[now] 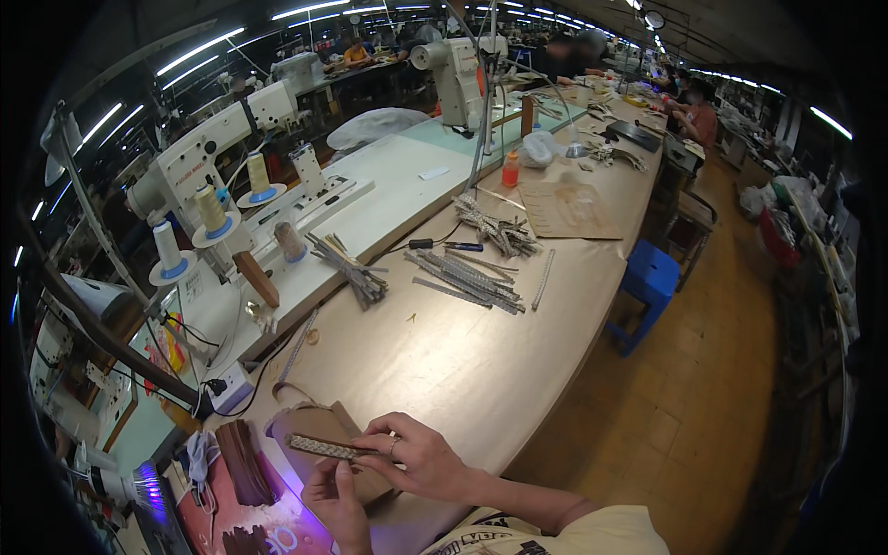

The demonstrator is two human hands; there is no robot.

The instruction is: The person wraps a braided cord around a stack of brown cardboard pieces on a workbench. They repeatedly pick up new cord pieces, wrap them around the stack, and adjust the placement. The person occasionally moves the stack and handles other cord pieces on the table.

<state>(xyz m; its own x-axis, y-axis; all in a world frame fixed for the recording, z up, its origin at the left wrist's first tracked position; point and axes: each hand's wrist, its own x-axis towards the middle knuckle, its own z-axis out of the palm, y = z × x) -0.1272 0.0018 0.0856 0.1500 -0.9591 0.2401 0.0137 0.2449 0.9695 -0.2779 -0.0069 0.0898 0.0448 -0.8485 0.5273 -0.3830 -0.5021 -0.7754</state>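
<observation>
My left hand (338, 504) and my right hand (421, 455) together hold a narrow woven strap (324, 448), patterned light and dark, low over the near end of the beige worktable (444, 361). The right hand pinches the strap's right end from above; a ring shows on one finger. The left hand supports it from below with the thumb up. Under the strap lies a brown leather piece (310, 424). A stack of dark brown leather pieces (245, 462) stands to the left.
Several more woven straps lie in piles on the table (467, 277), (351, 268), (499, 231). White sewing machines (199, 166), (458, 79) and thread cones (211, 208) stand at left. A blue stool (647, 277) stands on the wooden floor right. Other people work at the far end.
</observation>
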